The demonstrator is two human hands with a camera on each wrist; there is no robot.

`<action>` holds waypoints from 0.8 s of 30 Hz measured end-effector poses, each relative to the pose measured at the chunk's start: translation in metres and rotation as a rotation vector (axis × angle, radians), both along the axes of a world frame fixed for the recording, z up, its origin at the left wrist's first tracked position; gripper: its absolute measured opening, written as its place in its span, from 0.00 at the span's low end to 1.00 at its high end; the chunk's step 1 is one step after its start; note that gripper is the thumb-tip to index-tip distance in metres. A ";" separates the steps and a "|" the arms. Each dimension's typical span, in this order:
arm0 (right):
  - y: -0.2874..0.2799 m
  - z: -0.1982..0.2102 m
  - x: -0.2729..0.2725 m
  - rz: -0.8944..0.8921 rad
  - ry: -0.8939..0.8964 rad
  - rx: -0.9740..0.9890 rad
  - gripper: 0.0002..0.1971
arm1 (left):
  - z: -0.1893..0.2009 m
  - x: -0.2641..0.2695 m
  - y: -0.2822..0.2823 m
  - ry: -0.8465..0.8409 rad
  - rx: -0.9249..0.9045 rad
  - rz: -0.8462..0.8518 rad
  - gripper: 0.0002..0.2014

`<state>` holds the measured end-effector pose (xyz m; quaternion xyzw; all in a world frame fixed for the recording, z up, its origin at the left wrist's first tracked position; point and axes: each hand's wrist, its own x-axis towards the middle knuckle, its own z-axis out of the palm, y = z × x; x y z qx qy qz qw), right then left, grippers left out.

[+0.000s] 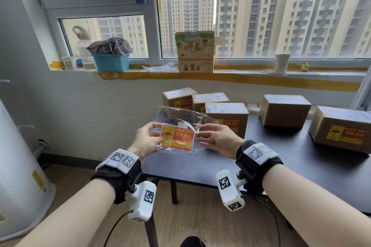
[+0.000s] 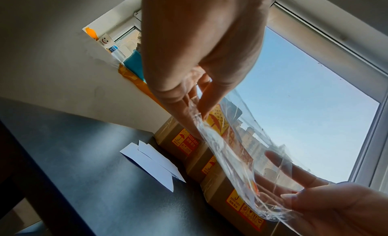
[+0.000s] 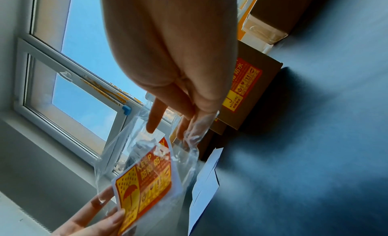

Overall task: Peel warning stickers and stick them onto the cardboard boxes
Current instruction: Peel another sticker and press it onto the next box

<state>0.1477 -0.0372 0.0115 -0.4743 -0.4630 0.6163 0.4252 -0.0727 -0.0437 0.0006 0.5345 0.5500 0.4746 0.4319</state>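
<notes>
Dark grey table fills the 4 o'clock part of the head view and carries five cardboard boxes along its far edge, from 12 to 3 o'clock of the hands; at least four show a yellow-red KEEP DRY label on the front face. White backing papers lie flat on the table beside the nearest boxes. Held in the air above the table's near edge is a crinkled clear plastic bag with the warning sticker sheet inside. The left hand pinches the bag and sheet at 9 o'clock; the right hand pinches the bag's film at 3 o'clock.
</notes>
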 end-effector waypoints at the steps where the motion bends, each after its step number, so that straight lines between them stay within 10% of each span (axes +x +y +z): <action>1: 0.001 0.000 0.000 0.000 0.011 -0.004 0.21 | 0.000 0.000 0.000 0.006 0.001 -0.003 0.15; 24: 0.009 -0.008 -0.013 -0.011 -0.132 0.090 0.08 | -0.001 -0.002 0.002 -0.098 -0.083 -0.048 0.11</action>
